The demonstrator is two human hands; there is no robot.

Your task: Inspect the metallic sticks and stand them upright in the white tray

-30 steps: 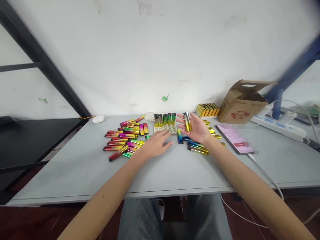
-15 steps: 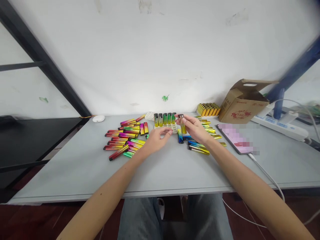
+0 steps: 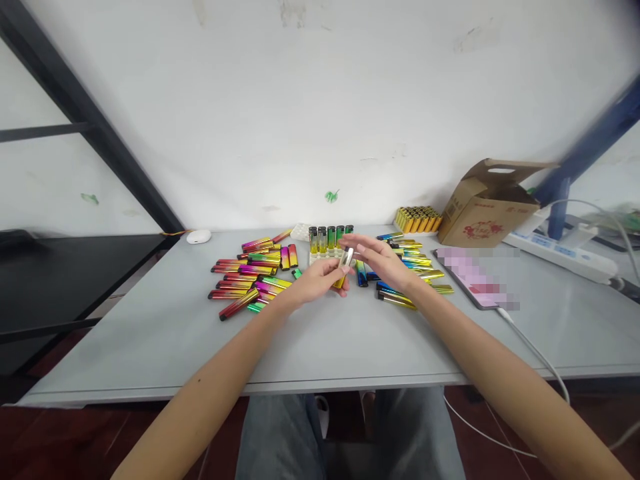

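1. bench [image 3: 320, 353]: loose lighters [image 3: 239, 305] could skid if brushed.
2. tray [image 3: 325, 255]: upright lighters [image 3: 323, 240] could topple if the right hand [image 3: 384, 262] bumps them.
3. silver-and-gold lighter [image 3: 347, 257], between both hands: the left hand's [image 3: 315, 280] narrow grip could slip on its glossy casing.

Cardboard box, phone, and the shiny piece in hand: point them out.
Cardboard box [image 3: 481, 227], head view, on its printed side.
Phone [image 3: 457, 268], head view, on its screen.
Shiny piece [image 3: 347, 256], head view, on its silvery upper part.

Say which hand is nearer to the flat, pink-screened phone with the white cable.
Right. The right hand is left of the phone, with shiny yellow pieces between them; the left hand is farther left, beyond the right.
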